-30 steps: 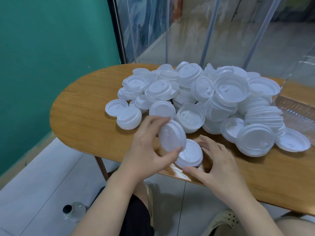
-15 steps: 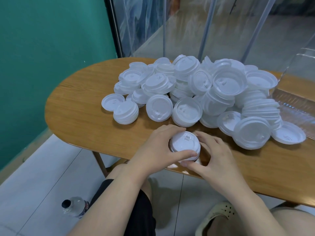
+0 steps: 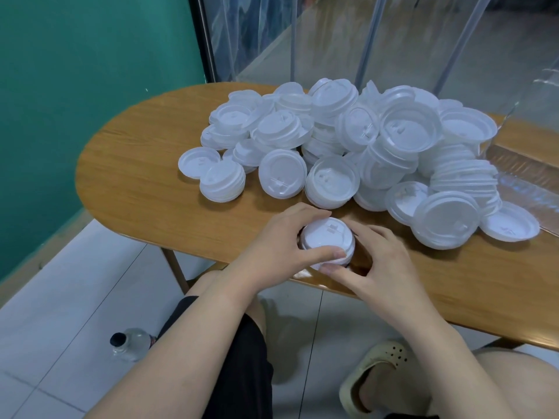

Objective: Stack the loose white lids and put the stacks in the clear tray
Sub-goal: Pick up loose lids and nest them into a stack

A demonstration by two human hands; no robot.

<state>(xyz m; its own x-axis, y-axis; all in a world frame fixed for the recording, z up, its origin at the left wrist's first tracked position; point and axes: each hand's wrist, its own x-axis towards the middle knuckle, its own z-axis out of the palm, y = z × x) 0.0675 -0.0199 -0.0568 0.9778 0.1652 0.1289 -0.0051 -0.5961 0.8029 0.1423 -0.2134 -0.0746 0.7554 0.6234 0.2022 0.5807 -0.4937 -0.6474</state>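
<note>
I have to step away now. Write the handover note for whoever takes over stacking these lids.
Left hand: grips the small lid stack at the table's near edge, thumb across its front.
Right hand: cups the same stack from the right side.
Loose lid pile: heaped mid-table, with some short stacks already nested within it.
Clear tray: at the right edge; no stacks visible in it.
Done: one small stack begun.
Left: stack the rest, then move all stacks into the tray.

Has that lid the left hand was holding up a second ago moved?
Yes. The lid has come down toward the table's near edge, onto the small stack there, with the left hand gripping it.
</note>
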